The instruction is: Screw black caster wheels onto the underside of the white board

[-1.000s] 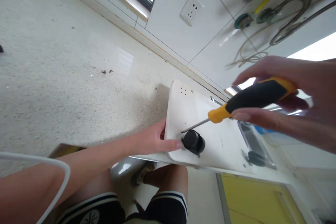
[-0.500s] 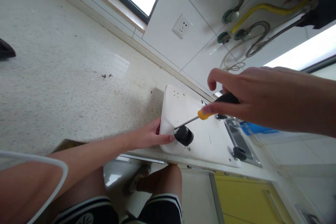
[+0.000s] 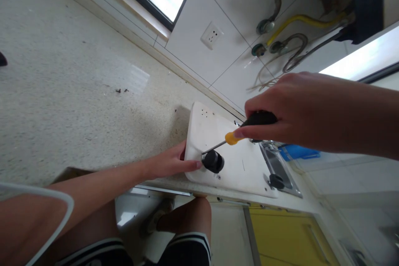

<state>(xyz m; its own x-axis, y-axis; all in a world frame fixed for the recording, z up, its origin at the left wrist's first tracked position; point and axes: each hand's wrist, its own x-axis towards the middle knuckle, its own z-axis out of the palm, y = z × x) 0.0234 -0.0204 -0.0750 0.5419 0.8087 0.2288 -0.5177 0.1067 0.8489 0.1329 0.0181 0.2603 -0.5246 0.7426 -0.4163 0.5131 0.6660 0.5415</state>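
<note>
A white panel (image 3: 230, 162) with black caster wheels lies on the counter, wheels facing up. My right hand (image 3: 274, 112) is closed round the black and yellow handle of a screwdriver (image 3: 232, 137). The screwdriver slants down to the left, its tip at the base of the nearest caster (image 3: 213, 161). My left hand (image 3: 177, 160) grips the panel's left edge, thumb on top close to that caster and the other fingers hidden beneath. Another caster (image 3: 276, 181) sits at the panel's far right corner.
Behind the panel are a tiled wall with a socket (image 3: 212, 35), pipe valves and a yellow hose (image 3: 299, 18). A metal sink (image 3: 282, 168) and a blue item (image 3: 297, 152) lie to the right. Dark crumbs (image 3: 118, 90) dot the counter (image 3: 77, 104). A white cable (image 3: 67, 203) crosses my left forearm.
My right fingers have closed further round the screwdriver handle, the index finger now curled onto it. The whole view has shifted slightly; my left hand keeps its hold on the panel.
</note>
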